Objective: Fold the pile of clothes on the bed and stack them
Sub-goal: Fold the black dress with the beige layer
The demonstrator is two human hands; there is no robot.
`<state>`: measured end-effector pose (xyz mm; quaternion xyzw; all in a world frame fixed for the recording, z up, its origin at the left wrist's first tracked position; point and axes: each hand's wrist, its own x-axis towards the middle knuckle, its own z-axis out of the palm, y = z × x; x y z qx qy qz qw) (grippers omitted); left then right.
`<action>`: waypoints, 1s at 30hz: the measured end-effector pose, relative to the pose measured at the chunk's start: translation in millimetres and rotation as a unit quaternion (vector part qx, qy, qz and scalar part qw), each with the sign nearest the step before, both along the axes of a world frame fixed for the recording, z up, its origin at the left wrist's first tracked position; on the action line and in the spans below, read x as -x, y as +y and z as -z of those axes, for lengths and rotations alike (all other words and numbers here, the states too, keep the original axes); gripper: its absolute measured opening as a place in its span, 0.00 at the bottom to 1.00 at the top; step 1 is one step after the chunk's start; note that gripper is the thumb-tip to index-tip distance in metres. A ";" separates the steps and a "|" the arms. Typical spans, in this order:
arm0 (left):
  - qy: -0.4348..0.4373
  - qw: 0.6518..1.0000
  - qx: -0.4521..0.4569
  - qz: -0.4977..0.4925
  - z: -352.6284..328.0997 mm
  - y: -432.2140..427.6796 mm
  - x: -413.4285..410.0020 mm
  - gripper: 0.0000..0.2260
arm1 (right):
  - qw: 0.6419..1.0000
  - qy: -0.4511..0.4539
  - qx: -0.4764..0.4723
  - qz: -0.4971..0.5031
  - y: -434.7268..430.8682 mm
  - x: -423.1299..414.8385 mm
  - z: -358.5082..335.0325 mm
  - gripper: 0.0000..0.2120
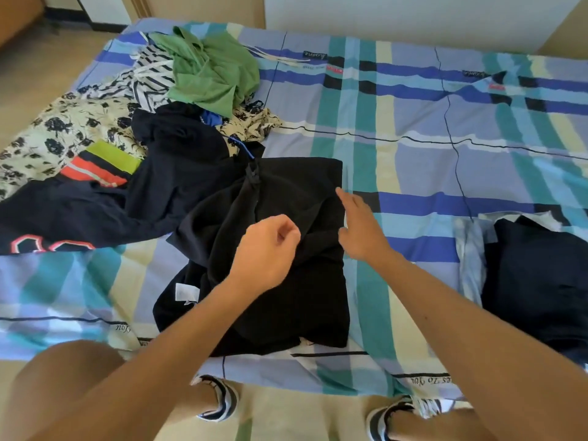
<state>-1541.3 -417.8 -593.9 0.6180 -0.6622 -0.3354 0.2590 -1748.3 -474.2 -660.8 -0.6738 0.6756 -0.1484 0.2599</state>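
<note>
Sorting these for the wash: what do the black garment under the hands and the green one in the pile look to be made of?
Black garment: soft matte knit, perhaps fleece or jersey; it drapes in thick folds without shine and has a zipper. Green garment: thin matte jersey, probably cotton; it crumples into fine creases.

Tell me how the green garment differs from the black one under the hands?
The green garment lies crumpled atop the far pile; the black garment is spread partly flat near the bed's edge. The left hand pinches the black one; nothing touches the green. Both are unfolded.
</note>
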 end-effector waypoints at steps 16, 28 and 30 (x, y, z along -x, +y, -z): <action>-0.421 0.877 -0.008 0.233 89.4 -241.7 70.7 0.58 | 0.960 0.212 -0.007 -0.181 -23.8 41.1 51.9 0.09; -0.391 0.870 -0.083 0.290 79.4 -297.9 89.6 0.22 | 0.994 -0.082 -0.014 -0.071 -4.7 66.6 70.6 0.09; -0.390 0.882 -0.051 0.260 62.8 -313.9 83.4 0.22 | 0.992 -0.113 -0.035 -0.031 19.1 67.7 65.3 0.11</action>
